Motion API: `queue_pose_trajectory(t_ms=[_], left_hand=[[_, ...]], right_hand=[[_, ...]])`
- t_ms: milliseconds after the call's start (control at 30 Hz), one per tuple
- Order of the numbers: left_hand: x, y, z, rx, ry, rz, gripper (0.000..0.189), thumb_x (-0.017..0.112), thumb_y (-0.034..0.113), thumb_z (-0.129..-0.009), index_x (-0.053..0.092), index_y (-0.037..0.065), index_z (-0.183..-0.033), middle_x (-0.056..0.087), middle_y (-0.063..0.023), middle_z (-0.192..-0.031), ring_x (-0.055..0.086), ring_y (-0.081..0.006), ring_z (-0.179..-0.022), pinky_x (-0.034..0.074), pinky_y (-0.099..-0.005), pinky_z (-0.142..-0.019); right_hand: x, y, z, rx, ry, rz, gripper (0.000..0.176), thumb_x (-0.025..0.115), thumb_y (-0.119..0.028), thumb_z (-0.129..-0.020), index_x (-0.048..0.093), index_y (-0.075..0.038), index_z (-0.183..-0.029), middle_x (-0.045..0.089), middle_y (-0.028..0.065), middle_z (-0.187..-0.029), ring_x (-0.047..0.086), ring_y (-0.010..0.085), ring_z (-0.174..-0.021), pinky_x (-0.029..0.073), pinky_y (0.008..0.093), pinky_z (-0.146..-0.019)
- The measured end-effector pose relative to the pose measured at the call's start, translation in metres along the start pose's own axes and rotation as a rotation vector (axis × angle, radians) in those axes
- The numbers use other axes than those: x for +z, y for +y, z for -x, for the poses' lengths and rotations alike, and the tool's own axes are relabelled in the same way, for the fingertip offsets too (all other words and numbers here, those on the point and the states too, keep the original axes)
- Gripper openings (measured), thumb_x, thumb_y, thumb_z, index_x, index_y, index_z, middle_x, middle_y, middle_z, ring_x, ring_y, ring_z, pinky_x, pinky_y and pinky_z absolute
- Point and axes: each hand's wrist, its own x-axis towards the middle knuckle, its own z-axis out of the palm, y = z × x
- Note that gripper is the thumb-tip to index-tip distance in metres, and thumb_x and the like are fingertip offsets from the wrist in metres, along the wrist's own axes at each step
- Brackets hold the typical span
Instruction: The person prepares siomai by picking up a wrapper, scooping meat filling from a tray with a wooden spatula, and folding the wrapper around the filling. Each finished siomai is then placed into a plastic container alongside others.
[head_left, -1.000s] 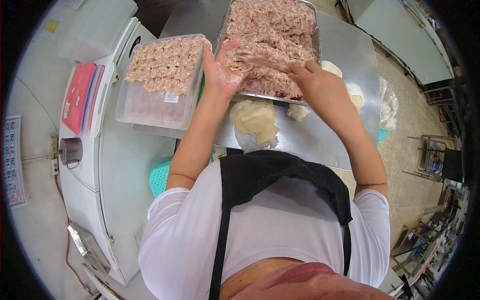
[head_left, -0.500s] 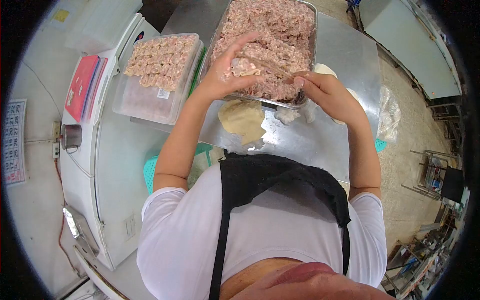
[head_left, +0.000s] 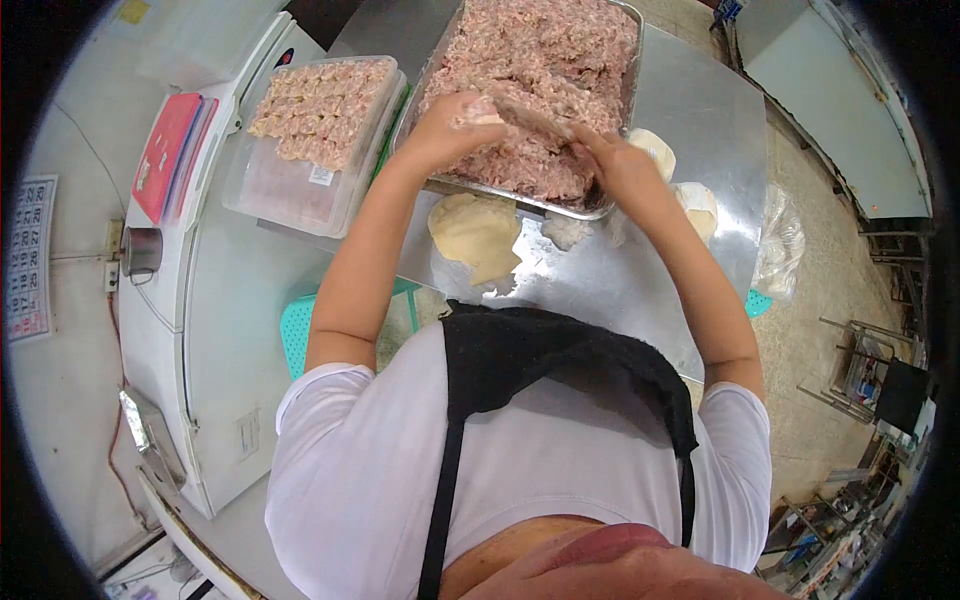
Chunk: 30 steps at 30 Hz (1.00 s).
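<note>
My left hand (head_left: 452, 135) is closed around a dumpling (head_left: 478, 112), its wrapper mostly hidden by my curled fingers. My right hand (head_left: 622, 170) grips a flat spatula (head_left: 535, 118), whose blade reaches to the dumpling. Both hands are over the near part of a deep metal tray (head_left: 480, 190) heaped with ground meat (head_left: 545, 50). Just in front of the tray lies a stack of thin, pale yellow dumpling wrappers (head_left: 472, 235). Left of the tray, a clear plastic box (head_left: 290, 190) carries rows of filled dumplings (head_left: 325, 105) on its far part.
The steel table (head_left: 700, 120) holds more pale round wrappers (head_left: 652, 152) right of the tray and a crumpled whitish piece (head_left: 568, 232) by its near edge. A white freezer (head_left: 240, 330) stands at left with a metal cup (head_left: 142, 250). A turquoise stool (head_left: 297, 330) is below the table.
My left fingers have curled in from a spread position around the dumpling. The spatula and my right hand have shifted slightly, the blade now at my left fingers.
</note>
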Motion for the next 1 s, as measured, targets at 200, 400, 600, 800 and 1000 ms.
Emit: queue_pose_trajectory(t_ms=[200,400,600,800,1000], left_hand=[[-0.013,0.044,0.023,-0.067,-0.037,0.241,0.060,0.075,0.014,-0.076,0.048,0.006,-0.129,0.060,-0.0001,-0.109,0.057,-0.0110,-0.094,0.046,-0.0271,-0.085],[-0.012,0.054,0.017,0.276,-0.159,-0.094,0.042,0.077,0.014,-0.075,0.059,0.004,-0.112,0.061,-0.0014,-0.093,0.056,-0.0107,-0.086,0.046,-0.0271,-0.078],[-0.022,0.023,0.017,0.109,-0.224,0.050,0.037,0.079,0.019,-0.074,0.064,0.001,-0.102,0.061,-0.0039,-0.090,0.056,-0.0096,-0.081,0.046,-0.0252,-0.072],[-0.041,0.019,0.033,0.187,-0.078,0.031,0.039,0.078,0.019,-0.075,0.063,0.000,-0.105,0.062,-0.0039,-0.096,0.056,-0.0083,-0.080,0.046,-0.0224,-0.065],[-0.088,0.011,0.061,0.405,0.012,-0.075,0.031,0.077,0.019,-0.074,0.065,0.003,-0.097,0.061,-0.0023,-0.078,0.056,-0.0100,-0.074,0.046,-0.0280,-0.069]], right_hand=[[-0.043,0.012,0.007,0.233,-0.079,-0.215,0.030,0.056,-0.026,-0.093,0.064,-0.007,-0.115,0.068,0.0137,-0.104,0.065,0.0273,-0.088,0.050,0.0337,-0.076],[-0.048,-0.040,0.002,0.173,-0.287,-0.507,0.033,0.057,-0.024,-0.094,0.062,-0.002,-0.117,0.066,0.0111,-0.114,0.062,0.0158,-0.096,0.047,0.0282,-0.084],[-0.075,-0.074,-0.002,0.101,0.000,0.114,0.028,0.055,-0.032,-0.092,0.066,-0.011,-0.107,0.065,0.0112,-0.085,0.063,0.0324,-0.078,0.050,0.0410,-0.066],[-0.093,-0.109,-0.013,0.135,-0.089,0.171,0.029,0.055,-0.030,-0.092,0.065,-0.013,-0.113,0.065,0.0135,-0.089,0.063,0.0321,-0.079,0.050,0.0390,-0.068],[-0.039,-0.156,-0.031,-0.013,0.008,-0.011,0.027,0.056,-0.026,-0.091,0.064,-0.009,-0.110,0.065,0.0141,-0.088,0.061,0.0365,-0.080,0.050,0.0409,-0.071]])
